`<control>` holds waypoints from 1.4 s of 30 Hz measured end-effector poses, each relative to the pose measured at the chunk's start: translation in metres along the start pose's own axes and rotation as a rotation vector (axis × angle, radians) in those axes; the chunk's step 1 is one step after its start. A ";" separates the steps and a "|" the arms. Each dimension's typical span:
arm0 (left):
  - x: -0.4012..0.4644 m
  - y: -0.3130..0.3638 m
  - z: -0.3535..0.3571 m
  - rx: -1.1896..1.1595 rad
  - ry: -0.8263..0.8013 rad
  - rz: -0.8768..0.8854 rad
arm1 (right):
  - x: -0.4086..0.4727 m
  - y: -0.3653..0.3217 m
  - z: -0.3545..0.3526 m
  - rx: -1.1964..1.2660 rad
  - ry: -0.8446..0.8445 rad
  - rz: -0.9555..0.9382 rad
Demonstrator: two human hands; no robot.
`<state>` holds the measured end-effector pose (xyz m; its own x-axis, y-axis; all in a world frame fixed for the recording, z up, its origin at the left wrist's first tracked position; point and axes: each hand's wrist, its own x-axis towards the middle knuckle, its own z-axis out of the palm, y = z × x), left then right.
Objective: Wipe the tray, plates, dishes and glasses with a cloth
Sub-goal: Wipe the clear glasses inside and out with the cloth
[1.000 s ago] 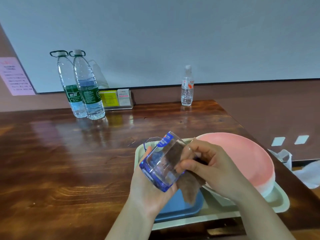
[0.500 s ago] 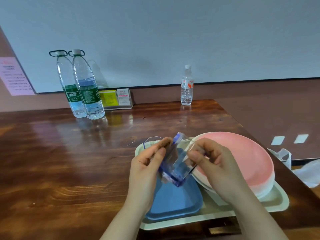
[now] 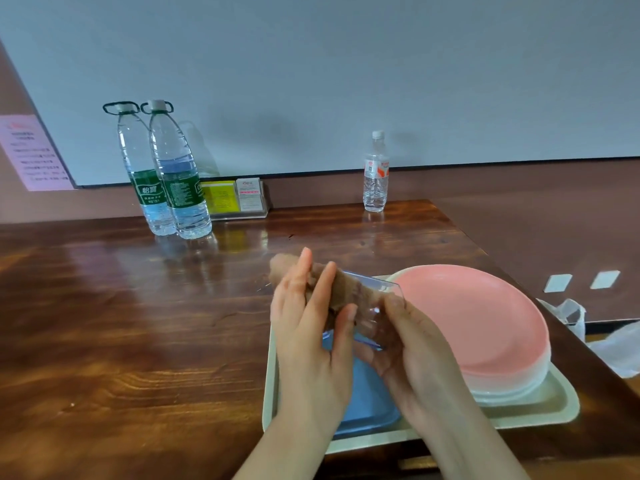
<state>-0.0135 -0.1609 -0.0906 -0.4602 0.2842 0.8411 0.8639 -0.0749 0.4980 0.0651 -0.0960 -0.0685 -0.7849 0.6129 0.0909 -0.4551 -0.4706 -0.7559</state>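
Nearest the camera, at about 6 o'clock, both forearms rise into view above the pale green tray (image 3: 540, 415), which lies on the wooden surface (image 3: 121, 341) at 5 o'clock. The left hand (image 3: 308, 327) has its fingers nearly straight and pressed against the brown cloth (image 3: 343, 289), pushing the fabric against the clear glass (image 3: 374, 303). The right hand (image 3: 412, 351) curls around the glass from below and the right, gripping it tilted over the tray. The glass has a bluish edge; how far the cloth goes inside it cannot be told.

Under the hands, a blue rectangular dish (image 3: 370, 400) lies in the left part of the tray. At 3 o'clock a stack of pink plates (image 3: 485, 323) fills the tray's right part. Off the surface's right edge, crumpled clear plastic (image 3: 616, 344) shows.

Farther off, at 11 o'clock, two large water bottles (image 3: 166, 174) with green labels stand touching each other near the wall. Just beside them, at 12 o'clock, stands a clear card holder (image 3: 239, 199) with yellow and white cards. At 1 o'clock a small water bottle (image 3: 375, 174) stands alone. A pink notice (image 3: 33, 152) hangs on the wall at 10 o'clock.
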 end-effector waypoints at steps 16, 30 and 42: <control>0.024 0.013 -0.019 -0.737 -0.021 -0.754 | -0.001 -0.015 -0.004 0.022 -0.057 0.129; 0.028 0.016 -0.001 0.011 -0.167 0.227 | -0.005 -0.009 0.017 0.437 0.028 0.092; 0.016 -0.004 -0.002 -0.041 -0.137 0.320 | 0.002 0.000 -0.005 0.608 0.256 0.143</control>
<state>-0.0251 -0.1578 -0.0784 -0.1334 0.3654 0.9213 0.9499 -0.2181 0.2240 0.0655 -0.0914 -0.0717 -0.7649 0.6135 -0.1962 -0.5682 -0.7862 -0.2431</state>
